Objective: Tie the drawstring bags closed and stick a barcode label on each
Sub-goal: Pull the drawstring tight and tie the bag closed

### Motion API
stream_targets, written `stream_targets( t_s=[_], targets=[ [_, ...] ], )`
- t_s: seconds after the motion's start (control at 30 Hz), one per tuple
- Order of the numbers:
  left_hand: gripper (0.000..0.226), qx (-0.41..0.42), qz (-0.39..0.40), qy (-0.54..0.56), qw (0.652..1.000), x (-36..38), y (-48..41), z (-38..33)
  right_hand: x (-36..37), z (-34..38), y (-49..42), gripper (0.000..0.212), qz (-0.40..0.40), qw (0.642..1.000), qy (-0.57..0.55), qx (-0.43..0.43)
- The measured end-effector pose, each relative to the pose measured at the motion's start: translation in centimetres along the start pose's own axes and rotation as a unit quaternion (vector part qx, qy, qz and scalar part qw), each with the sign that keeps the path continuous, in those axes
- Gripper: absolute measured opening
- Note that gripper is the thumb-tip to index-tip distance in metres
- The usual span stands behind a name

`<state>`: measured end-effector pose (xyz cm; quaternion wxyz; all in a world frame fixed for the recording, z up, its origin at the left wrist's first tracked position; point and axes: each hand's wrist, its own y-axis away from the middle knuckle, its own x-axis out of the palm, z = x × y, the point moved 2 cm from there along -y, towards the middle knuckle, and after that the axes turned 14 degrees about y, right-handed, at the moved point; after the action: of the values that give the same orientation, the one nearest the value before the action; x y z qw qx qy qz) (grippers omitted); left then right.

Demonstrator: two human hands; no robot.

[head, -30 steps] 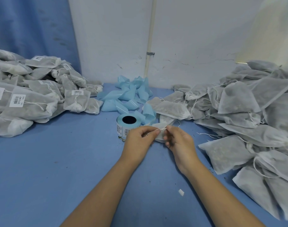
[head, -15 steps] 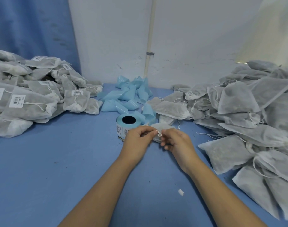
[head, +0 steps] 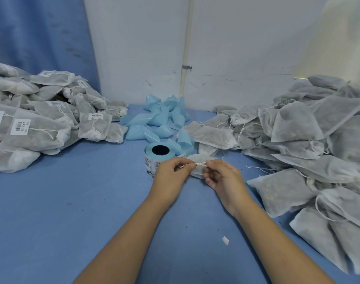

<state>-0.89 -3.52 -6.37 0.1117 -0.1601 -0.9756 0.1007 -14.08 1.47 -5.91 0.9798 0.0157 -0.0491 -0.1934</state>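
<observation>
Now the left hand (head: 171, 173) and right hand (head: 223, 179) are each pinching the string (head: 199, 163) taut over the bag (head: 198, 158) just beside the label roll (head: 154, 159), and an uneven tug is risking a slack knot.

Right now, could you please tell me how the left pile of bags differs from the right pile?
The left pile carries white barcode labels; the right pile shows none. The left pile's necks look cinched; the right pile's strings trail loose. Both hold grey drawstring bags.
</observation>
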Motion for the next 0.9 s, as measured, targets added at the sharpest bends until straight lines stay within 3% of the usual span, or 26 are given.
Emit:
stream_targets(
  t_s=[0.3,0.37,0.5,0.57,0.67,0.77,0.9],
  targets=[
    [0.007,0.033,0.004,-0.027,0.999,0.2,0.0,-0.1,0.0,-0.1,-0.2,0.009,0.011,0.998,-0.067,0.007],
    [0.013,0.104,0.02,-0.123,0.987,0.3,0.1,-0.4,0.1,0.1,-0.1,0.007,0.027,0.991,-0.132,0.024],
    [0.045,0.202,0.054,-0.331,0.92,0.3,0.5,0.0,0.4,0.6,0.3,0.02,0.128,0.962,-0.236,0.05],
    [0.04,0.226,0.044,-0.358,0.905,0.2,0.5,0.0,0.6,0.9,0.7,0.033,0.185,0.948,-0.254,0.045],
    [0.02,0.244,0.051,-0.327,0.912,0.1,0.4,-0.3,0.9,1.2,1.1,0.036,0.231,0.939,-0.254,0.028],
    [0.024,0.18,0.033,-0.198,0.963,-0.1,0.8,-0.8,0.9,1.5,1.4,0.033,0.263,0.928,-0.264,0.023],
    [0.034,0.177,-0.095,-0.077,0.977,-0.2,0.8,-2.0,0.9,1.6,1.4,0.037,0.258,0.929,-0.266,0.011]
  ],
)
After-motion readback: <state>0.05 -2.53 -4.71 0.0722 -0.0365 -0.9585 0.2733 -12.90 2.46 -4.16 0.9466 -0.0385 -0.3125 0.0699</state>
